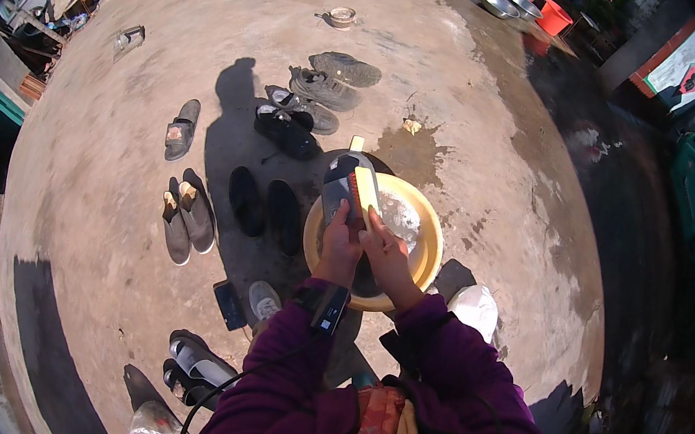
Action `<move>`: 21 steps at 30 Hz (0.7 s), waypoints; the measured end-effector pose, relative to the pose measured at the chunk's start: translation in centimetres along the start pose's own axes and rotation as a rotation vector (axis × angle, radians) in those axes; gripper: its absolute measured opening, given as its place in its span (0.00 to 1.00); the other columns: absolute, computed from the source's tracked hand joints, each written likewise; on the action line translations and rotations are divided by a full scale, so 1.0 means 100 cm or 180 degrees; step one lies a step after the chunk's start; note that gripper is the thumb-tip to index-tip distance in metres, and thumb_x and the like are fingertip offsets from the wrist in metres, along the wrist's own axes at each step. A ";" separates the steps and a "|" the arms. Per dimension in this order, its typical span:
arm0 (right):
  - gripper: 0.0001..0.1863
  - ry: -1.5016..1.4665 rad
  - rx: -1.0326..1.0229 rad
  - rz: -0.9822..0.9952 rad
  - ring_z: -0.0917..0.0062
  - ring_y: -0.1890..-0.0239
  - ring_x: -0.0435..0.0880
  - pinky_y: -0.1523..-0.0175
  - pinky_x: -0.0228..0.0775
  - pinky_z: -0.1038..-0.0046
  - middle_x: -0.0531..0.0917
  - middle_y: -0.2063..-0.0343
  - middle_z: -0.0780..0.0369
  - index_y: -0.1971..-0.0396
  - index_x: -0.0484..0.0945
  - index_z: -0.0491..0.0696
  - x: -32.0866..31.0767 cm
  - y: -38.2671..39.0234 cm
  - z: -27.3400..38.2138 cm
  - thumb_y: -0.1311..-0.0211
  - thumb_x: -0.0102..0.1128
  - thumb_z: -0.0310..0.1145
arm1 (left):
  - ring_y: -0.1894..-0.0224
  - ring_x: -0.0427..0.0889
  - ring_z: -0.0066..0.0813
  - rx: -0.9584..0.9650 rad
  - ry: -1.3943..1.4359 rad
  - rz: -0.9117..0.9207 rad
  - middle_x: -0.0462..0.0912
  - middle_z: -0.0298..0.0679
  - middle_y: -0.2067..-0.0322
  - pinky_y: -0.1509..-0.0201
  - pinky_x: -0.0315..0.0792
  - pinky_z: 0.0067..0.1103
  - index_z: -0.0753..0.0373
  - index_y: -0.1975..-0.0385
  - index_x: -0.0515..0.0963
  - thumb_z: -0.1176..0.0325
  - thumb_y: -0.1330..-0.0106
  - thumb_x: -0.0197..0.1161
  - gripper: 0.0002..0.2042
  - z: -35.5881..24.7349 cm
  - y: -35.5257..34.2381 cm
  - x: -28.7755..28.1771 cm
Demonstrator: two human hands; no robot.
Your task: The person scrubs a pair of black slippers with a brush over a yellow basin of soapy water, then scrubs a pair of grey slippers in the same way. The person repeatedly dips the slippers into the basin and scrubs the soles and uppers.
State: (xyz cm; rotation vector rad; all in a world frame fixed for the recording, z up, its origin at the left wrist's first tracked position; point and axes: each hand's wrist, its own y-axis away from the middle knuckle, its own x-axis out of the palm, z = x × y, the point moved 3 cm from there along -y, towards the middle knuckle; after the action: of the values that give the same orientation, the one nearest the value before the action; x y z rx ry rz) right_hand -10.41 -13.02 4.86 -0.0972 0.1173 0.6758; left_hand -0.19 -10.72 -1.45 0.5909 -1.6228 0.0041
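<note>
My left hand (339,246) is closed round a dark grey shoe (337,183), held up over the left side of a yellow basin (432,249). In my right hand (388,255) is a scrub brush (365,191) with a pale yellow back and red bristles. Its bristles face the shoe and lie against or very close to it; I cannot tell which. Whitish suds and water (400,215) show inside the basin. Just beyond the basin's rim is a small yellow block (356,143), partly hidden by the shoe. My forearms cover the basin's near side.
Several dark shoes (289,130) stand in a row beyond the basin. Black slip-ons (247,202), grey shoes (177,229) and a slipper (181,129) lie to the left. Near my left arm are a phone (230,305) and more shoes (198,362). A white bag (473,310) sits at right.
</note>
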 end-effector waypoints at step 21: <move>0.29 0.0014 0.0387 0.0584 0.79 0.44 0.72 0.37 0.59 0.75 0.74 0.41 0.59 0.36 0.64 0.42 -0.025 0.034 -0.002 0.34 0.57 0.35 | 0.47 0.77 0.38 0.0050 -0.0478 0.0136 0.79 0.43 0.50 0.40 0.68 0.35 0.65 0.45 0.71 0.52 0.30 0.54 0.23 -0.014 -0.007 0.001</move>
State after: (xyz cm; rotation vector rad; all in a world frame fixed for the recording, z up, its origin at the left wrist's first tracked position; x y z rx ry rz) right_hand -14.49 -11.89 4.86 0.0295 0.1725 0.8500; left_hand 1.40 -10.92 -1.36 0.5799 -1.7823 0.0040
